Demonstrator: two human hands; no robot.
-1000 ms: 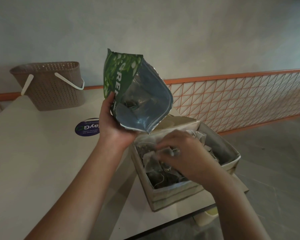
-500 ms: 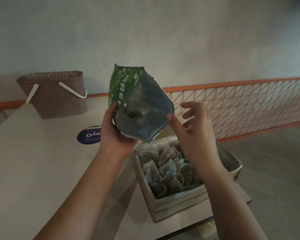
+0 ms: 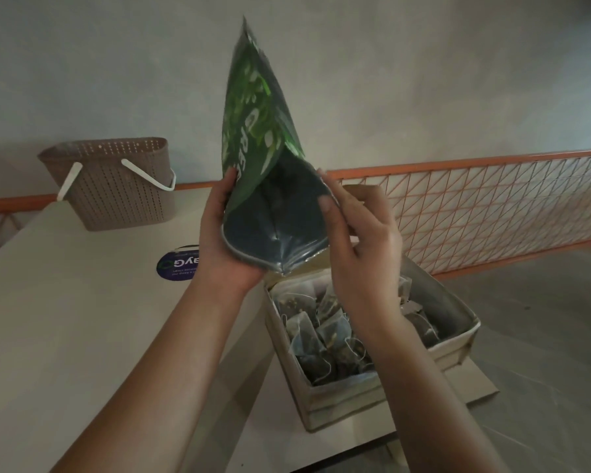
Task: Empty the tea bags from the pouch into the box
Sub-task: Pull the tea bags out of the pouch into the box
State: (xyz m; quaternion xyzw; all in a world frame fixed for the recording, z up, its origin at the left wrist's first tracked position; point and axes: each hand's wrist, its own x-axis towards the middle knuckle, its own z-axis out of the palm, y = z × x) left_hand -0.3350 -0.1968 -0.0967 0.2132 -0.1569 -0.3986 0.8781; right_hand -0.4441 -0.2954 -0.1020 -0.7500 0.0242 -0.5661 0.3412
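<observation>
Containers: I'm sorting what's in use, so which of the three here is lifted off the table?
The green pouch, gripped by the left hand and right hand above the box. The box and the brown basket rest on the table.

The green foil pouch [image 3: 253, 131] is standing almost upside down in the air, its sealed bottom pointing up toward the wall and its open mouth gaping downward just above the far end of the box; white leaf print and large white lettering are showing on its green face; the silvery grey lining is showing inside the mouth, and whether anything is lying within is too dark to tell; the pale wooden box [image 3: 338, 401] is sitting at the near corner of the table; pyramid tea bags [image 3: 321, 332] with thin strings are lying heaped inside it, filling much of it.
</observation>
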